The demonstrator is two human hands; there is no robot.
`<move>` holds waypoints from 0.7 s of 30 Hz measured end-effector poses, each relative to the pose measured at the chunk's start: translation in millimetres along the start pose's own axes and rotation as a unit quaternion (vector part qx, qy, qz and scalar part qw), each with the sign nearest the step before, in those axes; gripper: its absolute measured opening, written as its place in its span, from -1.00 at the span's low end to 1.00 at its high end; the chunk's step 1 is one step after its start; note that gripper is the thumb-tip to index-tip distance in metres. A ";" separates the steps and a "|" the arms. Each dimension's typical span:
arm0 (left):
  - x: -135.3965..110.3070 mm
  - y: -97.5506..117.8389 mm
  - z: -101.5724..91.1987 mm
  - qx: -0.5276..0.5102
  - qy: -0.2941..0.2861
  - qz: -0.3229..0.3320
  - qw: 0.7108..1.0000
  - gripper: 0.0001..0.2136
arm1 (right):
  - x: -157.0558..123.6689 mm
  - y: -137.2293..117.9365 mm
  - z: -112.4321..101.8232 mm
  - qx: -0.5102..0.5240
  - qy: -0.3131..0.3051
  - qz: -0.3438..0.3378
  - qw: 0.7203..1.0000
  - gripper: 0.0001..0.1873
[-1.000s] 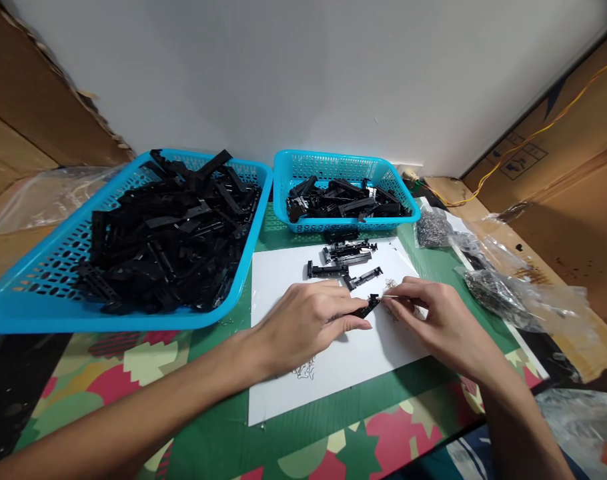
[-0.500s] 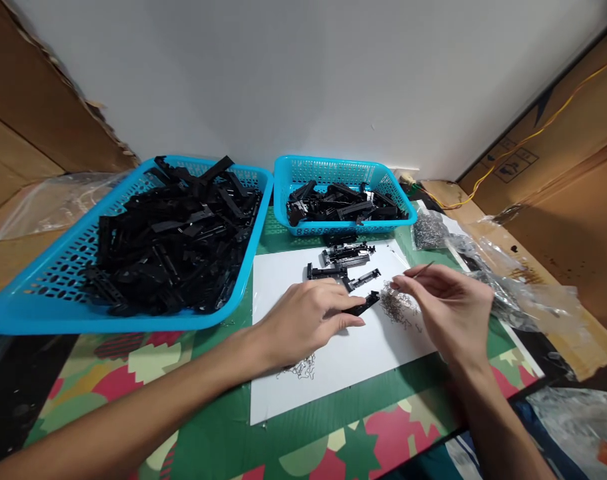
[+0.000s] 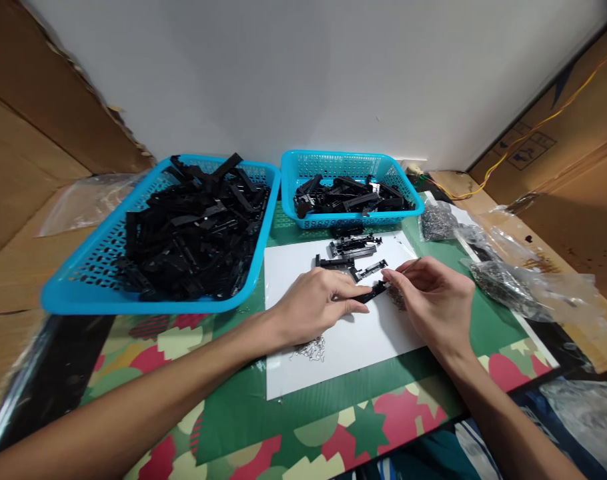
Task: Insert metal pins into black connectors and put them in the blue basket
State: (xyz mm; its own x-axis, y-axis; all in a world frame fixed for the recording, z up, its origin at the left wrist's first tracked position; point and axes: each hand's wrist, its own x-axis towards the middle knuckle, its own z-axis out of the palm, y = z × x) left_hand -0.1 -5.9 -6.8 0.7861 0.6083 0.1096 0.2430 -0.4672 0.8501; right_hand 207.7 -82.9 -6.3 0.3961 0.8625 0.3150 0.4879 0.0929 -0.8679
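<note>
On the white sheet (image 3: 293, 380), my left hand (image 3: 316, 303) is closed on a slim black plastic part (image 3: 376, 291), with its far end sticking out past the fingertips. My right hand (image 3: 433, 293) meets that end in a pinch of thumb and forefinger; what sits between them is too small to make out. Partly hidden below the right fingers is a pile of tiny bent metal clips (image 3: 397, 299). A second pile of clips (image 3: 311, 349) lies under the left wrist. Several more black parts (image 3: 353, 248) rest just beyond my hands.
A large blue basket (image 3: 148, 305) heaped with black parts stands at the left, a smaller blue basket (image 3: 351, 155) of them at the back. Plastic bags of small metal pieces (image 3: 437, 221) lie at the right. Cardboard (image 3: 583, 153) and a pale wall (image 3: 303, 80) enclose the table.
My right hand has moved left from above the clip pile to the end of the black part. The left hand keeps its hold on that part. The view has shifted slightly.
</note>
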 end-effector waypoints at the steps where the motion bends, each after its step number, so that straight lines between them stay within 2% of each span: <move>1: 0.0 0.0 -0.1 -0.011 -0.002 -0.009 1.000 -0.72 | -0.7 0.8 -0.1 -0.012 0.001 -0.007 1.000 -0.72; 6: -1.5 4.0 0.1 -0.051 0.014 -0.033 0.998 -0.71 | -4.7 1.9 -1.7 -0.049 -0.016 -0.059 0.997 -0.76; 9: -2.1 7.6 1.2 -0.098 0.073 -0.045 0.991 -0.69 | -12.7 -7.0 -3.7 -0.034 0.028 -0.108 0.993 -0.89; 11: -1.8 8.7 1.7 -0.151 0.126 -0.039 0.980 -0.67 | -19.9 -17.1 -3.3 -0.031 0.042 -0.135 0.989 -0.87; 12: -1.5 8.7 1.8 -0.173 0.153 -0.033 0.973 -0.67 | -22.9 -22.4 -2.1 -0.040 0.019 -0.143 0.989 -0.83; 14: -0.6 7.3 1.9 -0.192 0.195 -0.018 0.962 -0.71 | -26.3 -31.1 2.9 -0.073 -0.088 -0.143 0.983 -0.77; 16: 0.4 5.0 2.3 -0.188 0.217 -0.002 0.958 -0.76 | -25.1 -35.2 10.3 -0.104 -0.199 -0.114 0.968 -0.75; 17: 0.9 4.0 2.5 -0.187 0.221 0.004 0.957 -0.79 | -23.1 -35.3 14.2 -0.115 -0.232 -0.097 0.961 -0.77; 21: 2.1 2.6 3.2 -0.196 0.224 0.011 0.955 -0.86 | -14.5 -29.6 26.2 -0.151 -0.268 -0.054 0.950 -0.93</move>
State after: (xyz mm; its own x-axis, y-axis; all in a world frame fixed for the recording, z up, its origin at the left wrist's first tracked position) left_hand 4.0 -7.9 -6.0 0.4459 0.8553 0.2638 -0.0718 -0.2596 0.9630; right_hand 167.1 -85.1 4.8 -0.0828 0.9929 0.0851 0.7358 0.1185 -0.6668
